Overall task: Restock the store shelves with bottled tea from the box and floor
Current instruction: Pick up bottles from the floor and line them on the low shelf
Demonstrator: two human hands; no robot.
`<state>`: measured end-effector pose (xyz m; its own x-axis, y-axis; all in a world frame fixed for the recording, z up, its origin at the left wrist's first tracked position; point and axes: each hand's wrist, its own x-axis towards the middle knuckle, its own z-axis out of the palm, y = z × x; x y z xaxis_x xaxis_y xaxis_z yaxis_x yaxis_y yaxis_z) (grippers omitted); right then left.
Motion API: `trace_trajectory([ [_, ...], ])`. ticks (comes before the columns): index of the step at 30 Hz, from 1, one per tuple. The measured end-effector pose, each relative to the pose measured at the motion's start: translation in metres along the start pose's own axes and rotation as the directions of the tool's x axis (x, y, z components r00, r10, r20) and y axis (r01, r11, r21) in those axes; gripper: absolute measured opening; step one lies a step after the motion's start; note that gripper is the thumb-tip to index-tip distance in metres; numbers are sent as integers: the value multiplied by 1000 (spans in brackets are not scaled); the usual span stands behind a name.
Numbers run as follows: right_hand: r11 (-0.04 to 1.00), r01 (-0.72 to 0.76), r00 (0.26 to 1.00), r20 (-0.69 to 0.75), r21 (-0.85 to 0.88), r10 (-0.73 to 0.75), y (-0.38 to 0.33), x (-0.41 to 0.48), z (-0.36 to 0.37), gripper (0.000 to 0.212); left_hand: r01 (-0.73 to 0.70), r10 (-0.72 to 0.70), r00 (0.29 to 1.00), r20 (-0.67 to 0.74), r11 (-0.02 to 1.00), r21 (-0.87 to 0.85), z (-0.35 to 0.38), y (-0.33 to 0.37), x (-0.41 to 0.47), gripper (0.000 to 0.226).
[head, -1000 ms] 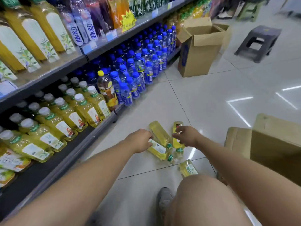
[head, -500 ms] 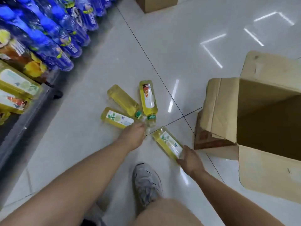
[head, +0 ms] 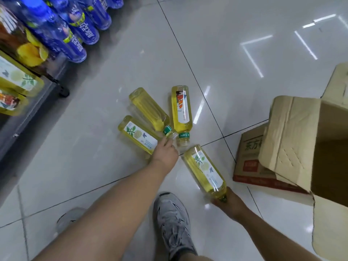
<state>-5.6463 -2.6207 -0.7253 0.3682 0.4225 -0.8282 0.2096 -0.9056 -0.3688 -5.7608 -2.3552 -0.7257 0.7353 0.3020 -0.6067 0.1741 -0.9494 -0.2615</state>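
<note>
Head view: tiled shop floor [head: 235,76], four yellow tea bottles lying flat, open cardboard box [head: 293,140] to the right.
Left hand [head: 165,154]: reaching down among the three fanned bottles, fingers curled over the necks; a full grasp cannot be told, fingertips hidden under the hand.
Right hand [head: 230,203]: clenched around the cap end of the fourth tea bottle [head: 205,169], base pointing away from the fingers toward the other three.
Labelled bottle [head: 138,135]: just left of the left fingers, neck under the hand.
Plain-side bottle [head: 148,109]: just beyond the left fingers, green neck band touching them.
Upright-label bottle [head: 181,108]: beyond and right of the left fingers, cap beside the knuckles.
Change: compared with half a second back, same grip on the fourth bottle and same left-hand spot at the necks; a second back, both hands only hovering above the cluster.
Meaning: pickup apparently begun on the right, still settling on the left; nothing shelved yet.
Shelf [head: 28,110]: far left of both hands, yellow tea and blue bottles [head: 75,29] already in rows.
Shoe [head: 174,222]: between the forearms.
</note>
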Motion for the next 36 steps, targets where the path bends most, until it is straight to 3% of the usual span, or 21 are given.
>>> trace_trajectory([
  [5, 994, 76, 996, -40, -81, -80, -31, -16, -16, 62, -35, 34, 998, -44, 999, -4, 6, -6, -22, 48],
  [8, 983, 100, 990, -87, -155, -115, -52, -26, -21, 56, -4, -1, 990, -143, 1000, -31, 6, -18, -47, 60],
  [12, 936, 132, 971, -146, -327, -188, -79, -46, -23, 41, 61, -83, 962, -261, 994, -92, 6, -44, -88, 57],
  [17, 859, 305, 843, -304, -410, -444, -132, -71, -26, 35, 211, -318, 898, -305, 918, -337, 17, -87, -146, 48],
  [20, 818, 359, 801, -302, -450, -517, -181, -75, -24, 38, 300, -537, 801, -265, 743, -598, 28, -118, -182, 36],
  [23, 720, 394, 795, -182, -571, -579, -227, -70, -5, 32, 373, -728, 682, -69, 428, -823, 45, -148, -214, 38],
  [25, 650, 449, 760, -122, -613, -639, -254, -65, 9, 35, 329, -790, 612, 46, 201, -923, 56, -164, -228, 41],
  [27, 586, 496, 719, -76, -641, -691, -282, -66, 22, 39, 287, -819, 557, 136, 36, -957, 64, -178, -248, 42],
  [29, 539, 538, 681, -42, -648, -731, -312, -75, 35, 38, 300, -830, 522, 197, -38, -953, 70, -189, -274, 43],
  [32, 465, 608, 622, 22, -644, -783, -363, -101, 58, 35, 316, -853, 472, 222, -71, -946, 71, -206, -323, 46],
  [36, 303, 669, 497, 105, -679, -861, -443, -153, 87, 36, 298, -916, 326, 233, -134, -945, 61, -227, -395, 48],
])
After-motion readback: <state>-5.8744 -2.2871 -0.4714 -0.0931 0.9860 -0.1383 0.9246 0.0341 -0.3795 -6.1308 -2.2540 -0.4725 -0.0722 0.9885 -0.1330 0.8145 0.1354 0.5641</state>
